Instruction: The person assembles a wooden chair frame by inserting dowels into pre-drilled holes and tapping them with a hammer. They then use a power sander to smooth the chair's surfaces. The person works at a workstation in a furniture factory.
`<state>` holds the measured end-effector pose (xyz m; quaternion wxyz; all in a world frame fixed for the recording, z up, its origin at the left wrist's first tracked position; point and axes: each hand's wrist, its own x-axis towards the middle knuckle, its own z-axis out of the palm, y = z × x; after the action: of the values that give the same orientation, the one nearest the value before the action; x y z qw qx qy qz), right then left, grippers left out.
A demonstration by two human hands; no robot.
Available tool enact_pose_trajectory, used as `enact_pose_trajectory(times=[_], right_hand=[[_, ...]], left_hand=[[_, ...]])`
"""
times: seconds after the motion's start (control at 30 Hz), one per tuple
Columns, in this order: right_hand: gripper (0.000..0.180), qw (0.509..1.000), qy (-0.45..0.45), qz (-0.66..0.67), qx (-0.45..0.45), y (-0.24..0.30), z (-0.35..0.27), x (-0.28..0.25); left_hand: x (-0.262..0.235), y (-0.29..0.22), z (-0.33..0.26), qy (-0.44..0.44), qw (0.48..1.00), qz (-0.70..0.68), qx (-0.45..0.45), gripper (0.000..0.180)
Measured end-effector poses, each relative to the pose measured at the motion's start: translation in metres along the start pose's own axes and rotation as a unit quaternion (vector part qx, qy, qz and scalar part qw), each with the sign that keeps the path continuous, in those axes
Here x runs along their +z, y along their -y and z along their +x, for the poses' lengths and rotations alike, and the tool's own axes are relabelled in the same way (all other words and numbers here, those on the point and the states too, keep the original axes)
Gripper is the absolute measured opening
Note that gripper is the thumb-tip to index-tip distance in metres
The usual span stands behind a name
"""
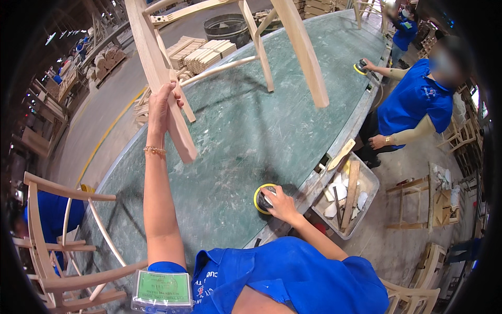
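— Gripping what with the left hand [167,104]?
— Wrapped firmly round one post of a wooden chair frame [151,52]: pale, bare, squared legs, slim rungs, spreading rightward from the fist.
— And with the right hand [283,204]?
— Curled over a black, yellow-rimmed sander [265,199], under the fingers, on the scuffed green worktop [225,175].

So the chair frame [151,57] is pale, bare wood, legs and thin rails showing, tilted over the green desk [225,157], top cropped out of view. Can't tell which feet touch down. The sander's [264,199] a small round black one, yellow rim, near the desk's right edge.
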<state>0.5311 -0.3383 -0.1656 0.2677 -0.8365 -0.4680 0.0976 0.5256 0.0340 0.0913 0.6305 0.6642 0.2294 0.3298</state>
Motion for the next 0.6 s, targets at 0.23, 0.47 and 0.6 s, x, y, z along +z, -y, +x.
enact_pose_trajectory(times=[0.23,0.47,0.6], right_hand=[[0.085,1.0,-0.015,0.007,0.02,0.0,-0.001,0.011],[0.084,1.0,-0.014,0.013,0.022,-0.004,0.001,0.012],[0.083,1.0,0.001,0.018,0.02,-0.003,0.003,0.007]], left_hand=[[-0.01,0.0,0.011,-0.01,1.0,-0.002,0.009,0.029],[-0.01,-0.007,0.032,-0.009,1.0,0.009,-0.011,0.028],[-0.009,-0.005,0.024,-0.019,0.999,0.023,0.012,0.029]])
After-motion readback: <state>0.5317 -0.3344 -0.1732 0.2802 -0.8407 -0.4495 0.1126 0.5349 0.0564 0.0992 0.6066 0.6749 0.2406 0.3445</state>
